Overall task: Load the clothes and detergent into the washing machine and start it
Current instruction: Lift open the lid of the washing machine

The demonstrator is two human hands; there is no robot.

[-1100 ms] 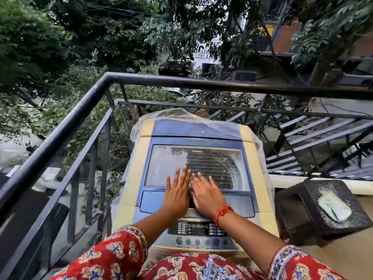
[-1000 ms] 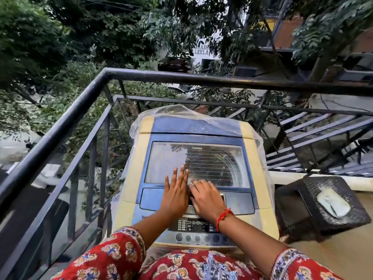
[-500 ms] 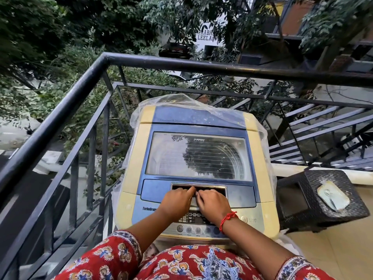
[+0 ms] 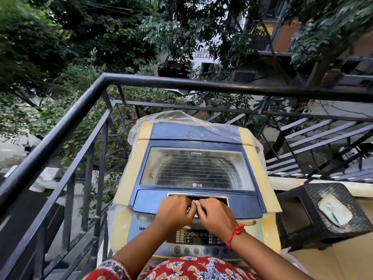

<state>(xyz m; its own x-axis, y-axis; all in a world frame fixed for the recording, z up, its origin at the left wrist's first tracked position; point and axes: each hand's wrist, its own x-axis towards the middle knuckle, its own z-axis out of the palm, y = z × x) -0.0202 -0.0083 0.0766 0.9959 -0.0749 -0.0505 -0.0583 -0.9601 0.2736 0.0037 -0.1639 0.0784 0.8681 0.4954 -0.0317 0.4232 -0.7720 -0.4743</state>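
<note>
A top-loading washing machine (image 4: pixel 129 174) with yellowed sides stands in front of me on a balcony. Its blue lid (image 4: pixel 244 205) has a glass window and lies down flat. The lid handle (image 4: pixel 214 196) is a chrome-edged recess at the lid's near edge. My left hand (image 4: pixel 174 212) and my right hand (image 4: pixel 217 217) sit side by side with fingers curled into that recess. A control panel (image 4: pixel 198 237) with buttons lies just below my wrists. No clothes or detergent are in view.
A black metal railing (image 4: pixel 66 126) runs along the left and behind the machine. Clear plastic sheeting (image 4: pixel 181 118) drapes over the machine's back. A dark wicker stool (image 4: pixel 314 225) with a pale flat object (image 4: pixel 335 212) on it stands to the right.
Both hands slid from lying flat on the lid's glass down to the lid handle and curled their fingers into it. The lid stays down.
</note>
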